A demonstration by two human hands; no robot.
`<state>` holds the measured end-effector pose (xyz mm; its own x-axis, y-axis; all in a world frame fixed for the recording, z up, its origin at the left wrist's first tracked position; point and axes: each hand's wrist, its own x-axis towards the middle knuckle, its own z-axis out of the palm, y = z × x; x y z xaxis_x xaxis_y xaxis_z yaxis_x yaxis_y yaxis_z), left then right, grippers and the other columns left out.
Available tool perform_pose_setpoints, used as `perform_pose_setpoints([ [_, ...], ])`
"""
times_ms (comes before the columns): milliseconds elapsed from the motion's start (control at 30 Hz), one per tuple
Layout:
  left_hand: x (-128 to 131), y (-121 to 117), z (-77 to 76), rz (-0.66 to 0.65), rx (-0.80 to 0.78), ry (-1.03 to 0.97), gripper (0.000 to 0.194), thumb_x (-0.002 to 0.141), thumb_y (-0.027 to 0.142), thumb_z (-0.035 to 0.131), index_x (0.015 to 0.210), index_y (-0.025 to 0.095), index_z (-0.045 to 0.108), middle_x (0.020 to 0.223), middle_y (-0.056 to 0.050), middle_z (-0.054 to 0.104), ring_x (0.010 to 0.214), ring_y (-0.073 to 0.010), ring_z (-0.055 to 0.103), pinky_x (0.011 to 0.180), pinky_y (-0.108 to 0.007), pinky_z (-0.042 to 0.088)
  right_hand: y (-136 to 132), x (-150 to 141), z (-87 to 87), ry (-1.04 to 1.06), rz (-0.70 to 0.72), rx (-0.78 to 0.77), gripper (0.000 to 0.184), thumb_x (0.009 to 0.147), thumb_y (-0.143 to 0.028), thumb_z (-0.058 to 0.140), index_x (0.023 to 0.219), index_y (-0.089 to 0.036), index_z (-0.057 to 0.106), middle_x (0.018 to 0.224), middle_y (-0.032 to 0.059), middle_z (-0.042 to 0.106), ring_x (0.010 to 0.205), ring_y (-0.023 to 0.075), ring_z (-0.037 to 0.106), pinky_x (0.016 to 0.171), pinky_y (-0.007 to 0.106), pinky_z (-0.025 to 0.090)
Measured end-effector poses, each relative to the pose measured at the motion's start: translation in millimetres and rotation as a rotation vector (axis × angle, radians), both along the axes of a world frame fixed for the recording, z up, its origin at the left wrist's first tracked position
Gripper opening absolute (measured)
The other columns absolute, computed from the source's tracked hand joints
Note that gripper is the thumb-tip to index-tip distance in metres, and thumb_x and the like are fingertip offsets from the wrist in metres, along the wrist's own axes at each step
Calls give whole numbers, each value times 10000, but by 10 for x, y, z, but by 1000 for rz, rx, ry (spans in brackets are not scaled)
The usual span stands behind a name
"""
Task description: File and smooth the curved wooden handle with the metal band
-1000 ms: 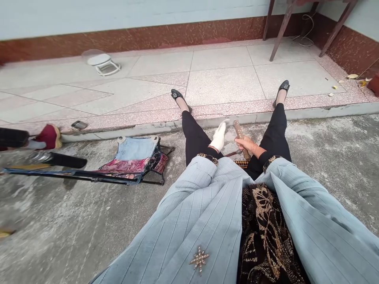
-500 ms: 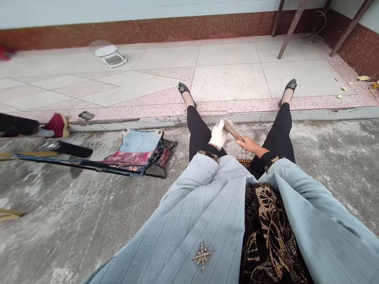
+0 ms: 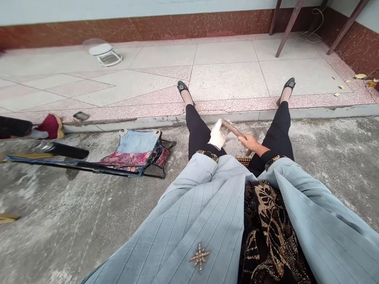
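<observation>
Evidently, the bare right hand point(image 3: 251, 142) grasps the near end of a brown stick point(image 3: 233, 129), which lies between the hands, its long axis slanting forward-left to the gloved left hand point(image 3: 218, 135) (apparently touching; whether gripping, cannot tell).

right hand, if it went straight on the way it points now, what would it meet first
Most likely the white-gloved left hand: the bare right hand points toward it, roughly along the brown stick it holds. Depth is hard to judge from this one view.
</observation>
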<state>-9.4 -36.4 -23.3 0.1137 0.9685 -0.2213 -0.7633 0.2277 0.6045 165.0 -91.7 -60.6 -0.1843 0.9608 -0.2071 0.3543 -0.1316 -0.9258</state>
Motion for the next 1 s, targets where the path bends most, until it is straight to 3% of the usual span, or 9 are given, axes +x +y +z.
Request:
perform_pose_setpoints([
  [133,29,-62,-1,-27,104,44,252,867,408,748,939,178,675,934,-55,748,857,-172,728,888,-344,562,-33,-41,24,-5,33,-27,379,908,-586,528,805,-222,522,540,-52,426,445,107,372,487,258,349],
  [267,74,-110,14,-45,65,79,275,864,439,743,904,186,643,927,-48,739,860,-170,729,916,-361,556,-38,-26,66,-94,-1,23,328,901,-522,586,784,-217,549,571,-14,503,533,151,474,567,285,401],
  [400,144,-119,-23,-128,-12,67,252,906,408,658,806,180,624,851,-55,729,899,-197,733,924,-374,556,-22,4,79,-458,-29,164,339,923,-522,602,922,-188,663,765,94,657,764,263,618,739,363,466],
  [500,186,-138,-60,-207,-58,80,283,905,435,642,795,175,641,828,-74,733,910,-230,737,866,-373,569,-14,16,77,-649,-12,199,404,952,-543,566,1032,-167,692,879,160,702,866,324,650,796,403,466],
  [667,181,-192,-82,-332,-61,155,320,868,483,704,864,164,692,827,-68,735,814,-206,720,714,-303,544,-10,50,74,-604,-10,194,402,964,-551,537,1002,-185,700,851,143,695,847,312,643,789,394,461],
  [767,157,-198,-85,-395,-43,180,325,870,484,709,941,167,722,865,-74,745,843,-206,718,713,-293,533,-11,72,88,-602,-22,200,397,950,-549,552,989,-180,694,847,149,690,839,314,631,796,401,455],
  [867,123,-165,-87,-301,-4,111,352,875,498,716,1059,198,721,956,-71,762,903,-207,722,784,-314,550,-11,84,106,-579,-7,190,391,957,-535,531,970,-177,687,852,140,686,822,298,623,791,393,450],
  [1000,87,-118,-97,-109,56,65,280,831,388,786,992,176,699,966,-59,758,904,-177,715,837,-309,552,-15,83,117,-490,48,168,390,961,-525,508,935,-172,673,788,86,653,751,248,599,745,356,453],
])
